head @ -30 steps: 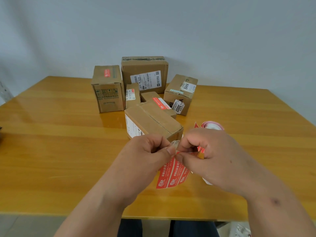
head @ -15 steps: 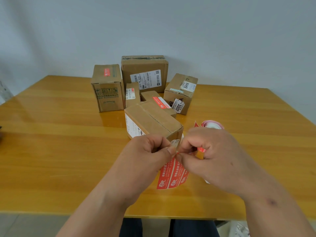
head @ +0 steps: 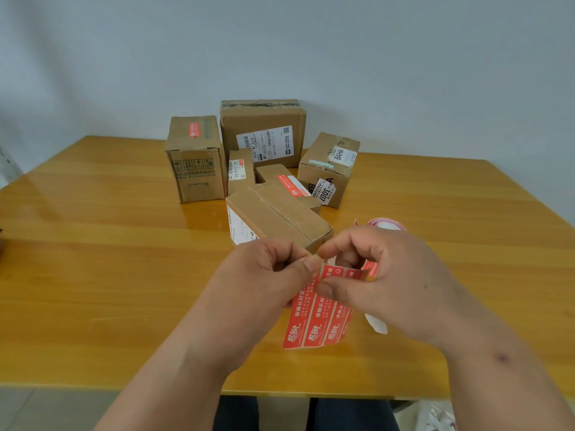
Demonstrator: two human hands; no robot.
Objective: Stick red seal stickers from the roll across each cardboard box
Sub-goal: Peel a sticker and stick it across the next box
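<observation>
Since the earlier frames the hands have drawn slightly apart, so that the top end of a red seal sticker (head: 337,272) now shows folded back from the sticker strip (head: 314,321), which hangs lower and broader than before; the boxes have not moved. At ten o'clock on the tabletop (head: 93,259) stands an upright cardboard box (head: 194,160) with a red seal on its top. Toward eleven o'clock a narrow box (head: 240,169) stands just beside it, and behind both is the large box (head: 263,132) bearing a white label. At the centre lies the nearest box (head: 277,217), with no red seal visible on top, and a flat box (head: 287,181) with a red seal is just behind it. Below, at six o'clock, the left hand (head: 264,281) pinches the upper left edge of the strip, fingers curled. The right hand (head: 382,281) pinches the peeled sticker end between thumb and forefinger. At one o'clock sits the tilted box (head: 329,166), and the sticker roll (head: 384,223) peeks out behind the right hand at two o'clock.
</observation>
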